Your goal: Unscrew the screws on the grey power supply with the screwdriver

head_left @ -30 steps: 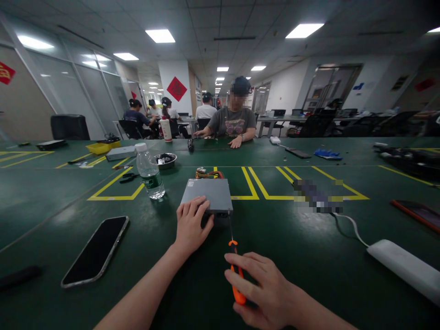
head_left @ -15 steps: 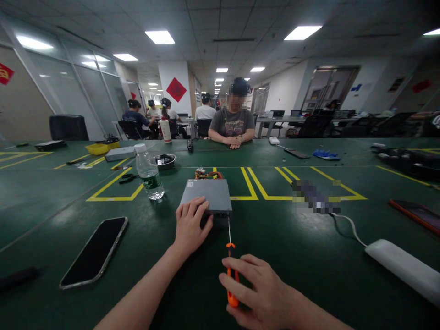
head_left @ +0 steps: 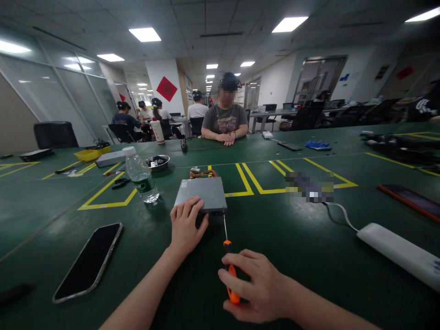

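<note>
A grey metal box (head_left: 202, 190) with a bundle of coloured wires (head_left: 203, 173) at its far side lies on the green table (head_left: 309, 238). My left hand (head_left: 187, 224) rests on its near left corner, fingers on top and thumb against the front side. An orange and black screwdriver (head_left: 233, 279) is held between the fingers and thumb of my right hand (head_left: 257, 286). Its shaft points away from me, and the tip meets the near right corner of the box. Whether it sits in a screw is too small to tell.
A water bottle (head_left: 142, 176) stands left of the box, with a metal bowl (head_left: 157, 162) behind it. Phones lie left (head_left: 89, 261) and right (head_left: 410, 201). A white power strip (head_left: 395, 250) is at right. A person (head_left: 225, 119) sits opposite.
The view has shifted and tilted slightly. My left hand stays on the box. The screwdriver remains in my right hand with its tip at the same corner, and its handle has turned slightly.
</note>
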Motion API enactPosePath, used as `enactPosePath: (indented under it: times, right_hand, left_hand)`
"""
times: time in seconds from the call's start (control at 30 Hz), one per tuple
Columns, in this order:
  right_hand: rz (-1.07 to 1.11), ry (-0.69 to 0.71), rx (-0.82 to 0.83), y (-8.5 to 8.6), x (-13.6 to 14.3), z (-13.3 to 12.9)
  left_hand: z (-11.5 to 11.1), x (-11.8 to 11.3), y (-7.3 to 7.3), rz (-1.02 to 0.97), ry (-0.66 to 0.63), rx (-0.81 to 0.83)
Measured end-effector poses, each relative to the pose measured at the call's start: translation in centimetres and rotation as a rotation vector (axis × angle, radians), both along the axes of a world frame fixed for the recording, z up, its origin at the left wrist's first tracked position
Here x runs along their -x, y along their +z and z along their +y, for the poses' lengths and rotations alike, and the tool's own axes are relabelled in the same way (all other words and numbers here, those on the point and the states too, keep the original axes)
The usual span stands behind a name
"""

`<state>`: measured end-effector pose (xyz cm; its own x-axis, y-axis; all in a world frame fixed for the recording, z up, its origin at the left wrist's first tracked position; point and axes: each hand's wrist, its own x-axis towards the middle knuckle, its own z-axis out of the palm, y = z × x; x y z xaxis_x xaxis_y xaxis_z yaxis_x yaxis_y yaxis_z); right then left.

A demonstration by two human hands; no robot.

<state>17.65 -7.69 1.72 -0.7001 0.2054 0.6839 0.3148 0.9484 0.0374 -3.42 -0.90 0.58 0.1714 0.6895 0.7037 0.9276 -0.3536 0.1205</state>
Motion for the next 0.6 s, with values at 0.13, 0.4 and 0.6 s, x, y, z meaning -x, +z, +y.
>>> enactPosePath:
  times: [0.13,0.4,0.6]
  right_hand:
    - [-0.027,-0.004,-0.011,0.20,-0.01,-0.15]
    - [0.041,-0.025,0.081,-0.25,0.13,-0.35]
    - [-0.056,-0.017,-0.029,0.57,-0.29,-0.36]
  left_hand:
    - [0.00,-0.07,0.16,0.003,0.004,-0.006]
    - [-0.07,-0.13,0.07,0.008,0.007,-0.007]
    - [-0.12,-0.11,0.19,0.008,0.006,-0.020]
